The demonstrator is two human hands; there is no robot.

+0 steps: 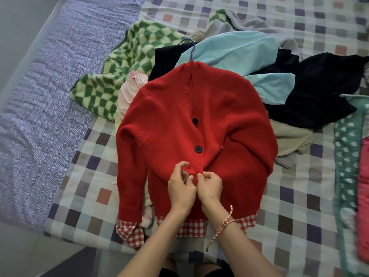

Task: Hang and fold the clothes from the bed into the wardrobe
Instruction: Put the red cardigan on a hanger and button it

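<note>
So the red knitted cardigan (219, 116) is lying front-up on the pastel-checked bed cover (299, 206), with a thin blue hanger (190, 47) poking its hook out of the collar. Both hands are working the front band just below a round black button (198, 149): the left hand (180, 186) is pinching the knit edge with curled fingers, and the right hand (211, 185) is pinching it right alongside. A fluffy green-and-cream checked fleece (127, 56) and a light blue garment (235, 50) are lying heaped behind.
</note>
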